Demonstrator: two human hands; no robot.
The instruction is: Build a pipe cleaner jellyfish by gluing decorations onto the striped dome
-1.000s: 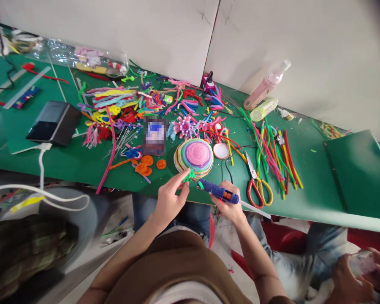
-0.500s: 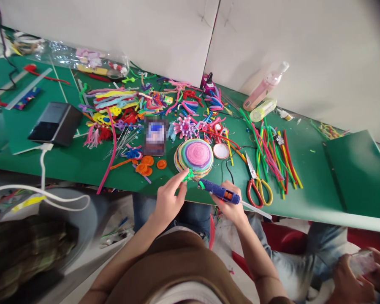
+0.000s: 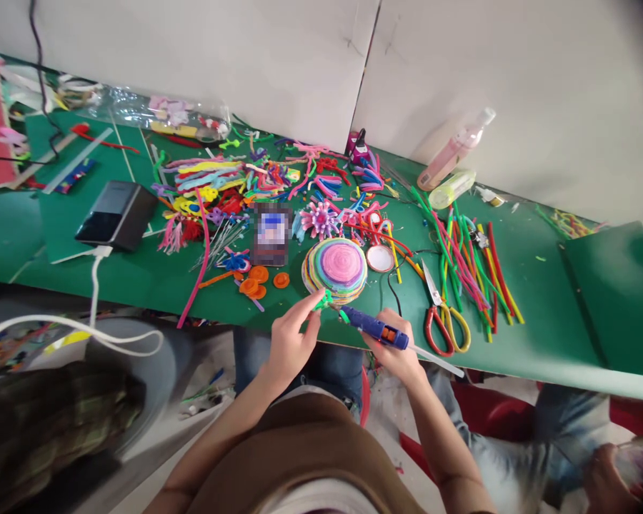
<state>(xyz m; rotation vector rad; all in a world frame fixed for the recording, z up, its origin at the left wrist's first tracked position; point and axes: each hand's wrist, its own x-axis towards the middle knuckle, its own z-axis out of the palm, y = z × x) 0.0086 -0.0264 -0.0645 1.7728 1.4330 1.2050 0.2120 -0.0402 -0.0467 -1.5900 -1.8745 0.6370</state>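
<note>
Between the thumb and forefinger of my left hand (image 3: 294, 341) is a small green pipe-cleaner piece (image 3: 324, 300). My right hand (image 3: 394, 350) is wrapped round a blue hot glue gun (image 3: 378, 328), with a pale glue stick (image 3: 436, 360) poking out of its back end. The gun's nozzle points left at the green piece, close to it; whether they touch I cannot tell. Just beyond both hands sits a round, multicoloured coiled dome (image 3: 344, 260) with a pink top. Orange coiled discs (image 3: 254, 282) lie to the left, and scissors (image 3: 442, 321) with red and yellow handles to the right.
Pipe cleaners (image 3: 208, 175) in many colours cover the back of the green table (image 3: 546, 350). A dark box-shaped device (image 3: 115, 214) with a white cable stands left. Bottles (image 3: 458, 146) lean by the wall. Another person's hand (image 3: 611, 475) shows at lower right.
The whole view has shifted slightly, so the table things appear farther right. Both hands keep their holds, with the glue gun still beside the green piece.
</note>
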